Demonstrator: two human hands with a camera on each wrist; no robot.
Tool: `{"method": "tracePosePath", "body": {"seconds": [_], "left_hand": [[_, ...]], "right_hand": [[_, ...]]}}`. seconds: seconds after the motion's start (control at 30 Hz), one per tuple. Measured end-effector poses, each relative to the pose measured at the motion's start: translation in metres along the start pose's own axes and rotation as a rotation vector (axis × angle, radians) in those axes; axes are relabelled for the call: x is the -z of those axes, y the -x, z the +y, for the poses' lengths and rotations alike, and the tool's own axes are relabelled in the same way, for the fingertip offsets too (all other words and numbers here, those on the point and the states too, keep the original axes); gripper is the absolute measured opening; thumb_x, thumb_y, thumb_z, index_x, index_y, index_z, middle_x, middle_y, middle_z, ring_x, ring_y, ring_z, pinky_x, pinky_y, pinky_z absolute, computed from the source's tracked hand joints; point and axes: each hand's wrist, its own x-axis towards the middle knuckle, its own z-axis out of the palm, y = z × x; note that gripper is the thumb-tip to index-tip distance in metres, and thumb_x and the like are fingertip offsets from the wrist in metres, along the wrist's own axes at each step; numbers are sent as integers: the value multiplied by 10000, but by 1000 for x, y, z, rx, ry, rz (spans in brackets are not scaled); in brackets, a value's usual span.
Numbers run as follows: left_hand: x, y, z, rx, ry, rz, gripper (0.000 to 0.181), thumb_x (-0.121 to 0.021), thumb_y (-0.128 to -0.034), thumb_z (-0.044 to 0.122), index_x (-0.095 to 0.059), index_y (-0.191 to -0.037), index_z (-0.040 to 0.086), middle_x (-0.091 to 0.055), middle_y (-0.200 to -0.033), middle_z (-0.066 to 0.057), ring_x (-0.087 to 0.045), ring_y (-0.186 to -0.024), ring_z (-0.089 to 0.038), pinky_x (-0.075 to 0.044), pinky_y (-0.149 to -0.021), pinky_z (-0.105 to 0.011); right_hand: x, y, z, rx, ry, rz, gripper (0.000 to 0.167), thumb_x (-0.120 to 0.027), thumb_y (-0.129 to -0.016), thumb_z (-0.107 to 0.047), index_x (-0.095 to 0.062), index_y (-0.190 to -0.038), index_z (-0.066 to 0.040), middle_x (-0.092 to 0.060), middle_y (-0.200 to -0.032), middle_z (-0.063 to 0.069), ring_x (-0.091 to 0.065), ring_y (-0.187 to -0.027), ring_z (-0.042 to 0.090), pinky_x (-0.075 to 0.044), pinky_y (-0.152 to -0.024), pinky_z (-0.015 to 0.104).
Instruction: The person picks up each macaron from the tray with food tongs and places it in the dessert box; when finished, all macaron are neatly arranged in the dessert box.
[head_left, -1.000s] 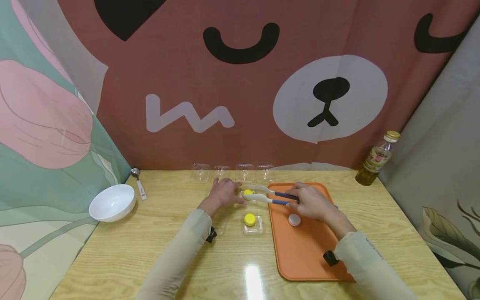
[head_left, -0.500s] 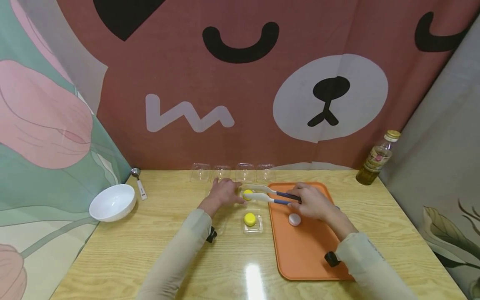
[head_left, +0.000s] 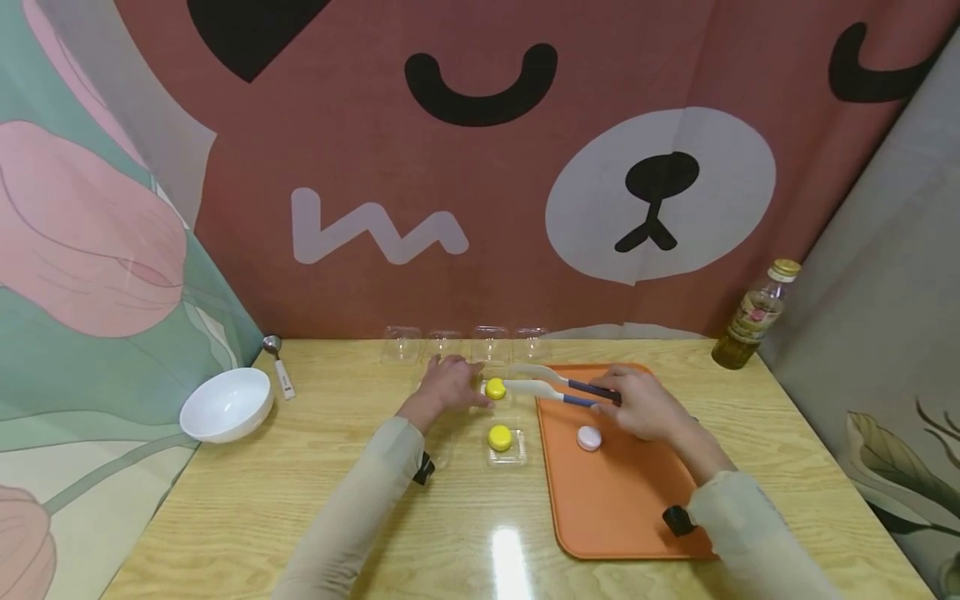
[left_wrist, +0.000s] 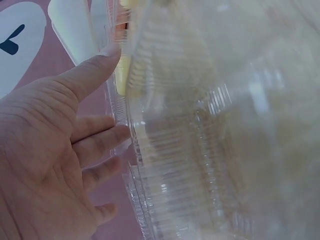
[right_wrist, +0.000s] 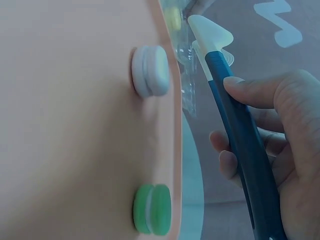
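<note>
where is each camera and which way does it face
Head: on the head, facing forward and down at the table; left hand, right hand and sleeves show.
Left wrist: on that wrist, facing clear plastic packaging; left hand shows.
Right wrist: on that wrist, facing the tongs, tray and green macaron; right hand shows.
Shared: head and right wrist both show tongs and tray.

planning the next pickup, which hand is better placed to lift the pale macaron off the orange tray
Probably the right hand: it grips the tongs over the orange tray, near the pale macaron. The left hand is beside a clear plastic container, off the tray, without a tool.
</note>
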Motion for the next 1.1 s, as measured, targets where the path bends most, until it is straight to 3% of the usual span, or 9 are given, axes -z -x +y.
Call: {"method": "tracePosePath", "body": {"seconds": [0.33, 0.47, 0.67, 0.9, 1.1], "left_hand": [[8, 6, -2, -18, 24, 27, 886, -779, -809, 595, -471, -1531, 183, -613, -1450, -21, -377, -1490, -309, -175, -1257, -588], [14, 10, -10, -42, 49, 71, 879, -775, -810, 603, -462, -1537, 221, -598, -1466, -27, -387, -1483, -319, -209, -1250, -574], [23, 17, -29, -44, 111, 133, 865, -782, -824, 562, -443, -1548, 232, -545, -1520, -45, -394, -1482, -341, -219, -1238, -604], [23, 31, -57, -10, 172, 145, 889, -773, -834, 562, -405, -1568, 219, -486, -1568, -50, -426, -1464, -328, -172, -1226, -674], [20, 45, -78, 15, 240, 126, 906, -781, -848, 513, -388, -1572, 137, -459, -1580, -113, -422, -1456, -381, -312, -1200, -607]], "right_hand": [[18, 18, 15, -34, 10, 36, 318, -762, -913, -219, -747, -1184, -54, -677, -1122, 136, -642, -863, 239, -529, -681, 395], [25, 30, 22, -35, 25, 83, 319, -781, -894, -204, -750, -1176, -58, -680, -1055, 112, -623, -828, 215, -497, -660, 354], [32, 52, 32, -60, 14, 128, 323, -800, -870, -195, -756, -1161, -63, -671, -985, 56, -543, -756, 137, -421, -618, 271], [32, 80, 42, -58, 14, 135, 311, -821, -852, -210, -772, -1136, -95, -687, -974, 17, -571, -774, 98, -440, -606, 264], [28, 99, 49, -21, 28, 189, 298, -851, -813, -196, -783, -1093, -117, -670, -912, -62, -531, -744, 5, -430, -594, 238]]}}
